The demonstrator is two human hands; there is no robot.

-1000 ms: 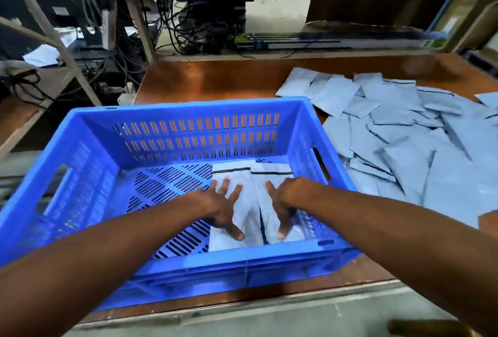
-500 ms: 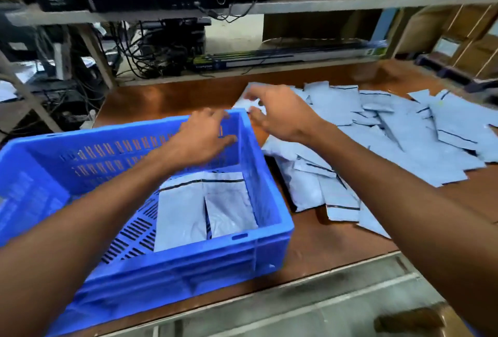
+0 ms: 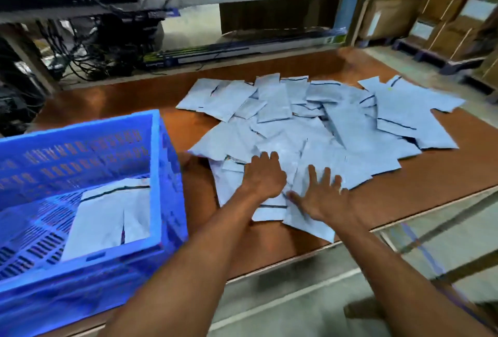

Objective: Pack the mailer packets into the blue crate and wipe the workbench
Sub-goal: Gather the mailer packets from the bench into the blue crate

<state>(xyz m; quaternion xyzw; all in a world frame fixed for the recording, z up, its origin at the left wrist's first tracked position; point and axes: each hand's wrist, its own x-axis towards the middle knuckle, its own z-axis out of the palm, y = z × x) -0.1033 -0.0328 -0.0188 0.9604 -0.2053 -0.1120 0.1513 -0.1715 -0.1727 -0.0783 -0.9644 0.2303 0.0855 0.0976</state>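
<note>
A loose pile of pale grey mailer packets [image 3: 336, 126] covers the middle and right of the brown workbench [image 3: 431, 183]. The blue crate [image 3: 159, 175] stands at the left with two packets [image 3: 107, 218] lying flat on its slotted floor. My left hand [image 3: 262, 175] rests palm down on the near edge of the pile, fingers together. Just to its right, my right hand [image 3: 322, 196] lies flat on the near packets with fingers spread. Neither hand has a packet lifted.
A low shelf with a long flat box [image 3: 242, 52] and tangled cables [image 3: 89, 59] runs behind the bench. Cardboard boxes [image 3: 444, 13] stand at the far right. The bench's front edge [image 3: 310, 251] is close to my arms, with the floor below.
Both hands left the crate and moved right and down onto the near part of the pile. The view has swung right, so the crate now sits at the left.
</note>
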